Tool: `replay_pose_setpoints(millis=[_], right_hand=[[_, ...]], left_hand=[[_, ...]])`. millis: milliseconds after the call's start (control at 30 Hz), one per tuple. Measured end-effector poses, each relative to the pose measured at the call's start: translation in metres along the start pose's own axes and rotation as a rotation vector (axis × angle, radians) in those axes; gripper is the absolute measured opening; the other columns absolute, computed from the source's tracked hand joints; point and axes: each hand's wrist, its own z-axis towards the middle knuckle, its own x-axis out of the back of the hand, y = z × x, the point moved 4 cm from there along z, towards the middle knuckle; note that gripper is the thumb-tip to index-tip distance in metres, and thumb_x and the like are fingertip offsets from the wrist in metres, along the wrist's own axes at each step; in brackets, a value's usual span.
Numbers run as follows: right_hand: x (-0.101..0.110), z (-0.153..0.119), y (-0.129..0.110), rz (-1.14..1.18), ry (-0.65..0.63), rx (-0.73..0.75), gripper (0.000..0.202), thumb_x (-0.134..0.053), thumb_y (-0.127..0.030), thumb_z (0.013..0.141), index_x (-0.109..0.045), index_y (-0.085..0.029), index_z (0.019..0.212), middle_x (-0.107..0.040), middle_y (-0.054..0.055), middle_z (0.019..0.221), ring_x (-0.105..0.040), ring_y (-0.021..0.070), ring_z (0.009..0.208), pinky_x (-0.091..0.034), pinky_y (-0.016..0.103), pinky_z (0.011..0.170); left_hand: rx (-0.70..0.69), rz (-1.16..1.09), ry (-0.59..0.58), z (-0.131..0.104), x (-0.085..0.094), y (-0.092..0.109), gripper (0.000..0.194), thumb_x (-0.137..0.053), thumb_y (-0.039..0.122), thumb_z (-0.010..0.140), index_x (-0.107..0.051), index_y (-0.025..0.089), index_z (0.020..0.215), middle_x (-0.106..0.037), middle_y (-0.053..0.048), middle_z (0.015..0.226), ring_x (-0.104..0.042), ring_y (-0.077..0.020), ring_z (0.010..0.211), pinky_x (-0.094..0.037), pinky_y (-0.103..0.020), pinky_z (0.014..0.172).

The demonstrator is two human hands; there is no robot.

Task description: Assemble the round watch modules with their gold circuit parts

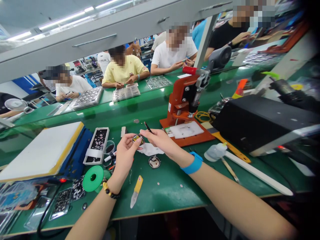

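Observation:
My left hand [127, 150] pinches a small round watch-like part [137, 139] with yellow and dark pieces inside it. Close beside it, my right hand [157, 139] grips a thin black pen-like tool [148, 127], whose upper end points up and left; its working end is hidden by the fingers. Beneath both hands lies a crumpled white cloth or tissue [151, 149]. A second round part [154, 162], with a dark rim and pale inside, rests on the green bench [172, 196]. Nearer me is a knife-shaped tool [137, 191] with a yellow handle.
An orange lever press [175, 100] stands behind my right hand. To the left are a tray of small parts [99, 141], a green spool [93, 178] and a white-topped box [42, 150]. At right lie a squeeze bottle [215, 151] and a black box [262, 120]. Several people work opposite.

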Motion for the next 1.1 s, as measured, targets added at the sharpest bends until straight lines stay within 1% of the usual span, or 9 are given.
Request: replay_pose_setpoints(millis=[133, 233, 367, 500, 700, 833, 900, 967, 1100], right_hand=[[0.001, 0.001, 0.002, -0.011, 0.009, 0.012, 0.049, -0.072, -0.062, 0.081, -0.051, -0.019, 0.068, -0.032, -0.007, 0.056, -0.031, 0.0094, 0.057, -0.023, 0.026, 0.055], [0.000, 0.003, 0.004, 0.001, -0.004, 0.033, 0.045, -0.073, -0.058, 0.081, -0.058, -0.017, 0.071, -0.041, -0.005, 0.057, -0.040, 0.0108, 0.061, -0.030, 0.026, 0.059], [-0.001, 0.008, 0.010, 0.015, -0.042, 0.096, 0.044, -0.072, -0.058, 0.082, -0.065, -0.015, 0.076, -0.058, -0.001, 0.069, -0.049, 0.0118, 0.067, -0.039, 0.026, 0.066], [-0.001, 0.010, 0.016, -0.011, -0.041, 0.128, 0.044, -0.073, -0.057, 0.081, -0.069, -0.014, 0.082, -0.066, 0.002, 0.079, -0.056, 0.0135, 0.074, -0.043, 0.026, 0.070], [-0.007, 0.004, 0.014, -0.004, 0.016, 0.164, 0.039, -0.070, -0.053, 0.085, -0.063, -0.015, 0.082, -0.063, 0.000, 0.079, -0.055, 0.0133, 0.076, -0.042, 0.025, 0.070], [-0.011, 0.000, 0.006, 0.070, 0.043, 0.186, 0.038, -0.070, -0.052, 0.086, -0.063, -0.015, 0.081, -0.061, 0.000, 0.079, -0.053, 0.0127, 0.077, -0.042, 0.025, 0.072], [-0.011, -0.001, 0.002, 0.111, 0.032, 0.178, 0.038, -0.069, -0.052, 0.086, -0.065, -0.015, 0.082, -0.058, -0.001, 0.075, -0.051, 0.0125, 0.075, -0.041, 0.025, 0.070], [-0.011, -0.003, -0.002, 0.141, -0.005, 0.171, 0.036, -0.068, -0.050, 0.086, -0.070, -0.014, 0.089, -0.054, -0.002, 0.070, -0.049, 0.0125, 0.071, -0.039, 0.025, 0.066], [-0.011, -0.008, -0.011, 0.142, -0.079, 0.211, 0.032, -0.068, -0.039, 0.084, -0.073, -0.014, 0.104, -0.055, -0.001, 0.071, -0.050, 0.0133, 0.071, -0.038, 0.026, 0.066]], left_hand=[[0.011, -0.004, -0.004, 0.000, 0.000, -0.001, 0.047, -0.090, 0.043, 0.073, -0.065, 0.016, 0.101, -0.071, -0.006, 0.091, -0.070, -0.0183, 0.085, -0.062, -0.025, 0.067], [0.020, 0.004, -0.004, 0.000, 0.000, -0.002, 0.048, -0.090, 0.044, 0.072, -0.065, 0.016, 0.101, -0.071, -0.006, 0.093, -0.070, -0.0186, 0.086, -0.063, -0.027, 0.069], [0.024, 0.005, -0.006, -0.001, 0.000, -0.003, 0.049, -0.091, 0.045, 0.072, -0.064, 0.015, 0.101, -0.071, -0.006, 0.095, -0.070, -0.0183, 0.087, -0.064, -0.027, 0.071], [0.024, 0.011, 0.012, -0.003, 0.001, -0.006, 0.050, -0.092, 0.045, 0.071, -0.064, 0.015, 0.100, -0.071, -0.006, 0.095, -0.071, -0.0185, 0.085, -0.065, -0.028, 0.071], [0.013, -0.033, 0.035, -0.001, 0.003, -0.010, 0.054, -0.095, 0.044, 0.067, -0.063, 0.015, 0.098, -0.073, -0.008, 0.098, -0.072, -0.0199, 0.091, -0.066, -0.032, 0.080], [-0.023, -0.029, 0.057, 0.000, 0.004, -0.007, 0.050, -0.094, 0.043, 0.070, -0.063, 0.016, 0.100, -0.073, -0.007, 0.099, -0.073, -0.0198, 0.093, -0.065, -0.031, 0.082], [-0.045, -0.015, 0.064, 0.000, 0.004, -0.004, 0.047, -0.092, 0.043, 0.073, -0.063, 0.017, 0.101, -0.073, -0.007, 0.101, -0.072, -0.0193, 0.095, -0.064, -0.030, 0.083], [-0.070, -0.008, 0.063, 0.000, 0.004, -0.002, 0.045, -0.090, 0.042, 0.076, -0.062, 0.018, 0.101, -0.073, -0.006, 0.103, -0.072, -0.0187, 0.096, -0.063, -0.029, 0.084], [-0.108, -0.015, 0.061, 0.000, 0.006, -0.002, 0.042, -0.088, 0.041, 0.079, -0.061, 0.019, 0.102, -0.073, -0.006, 0.104, -0.071, -0.0179, 0.097, -0.060, -0.027, 0.087]])
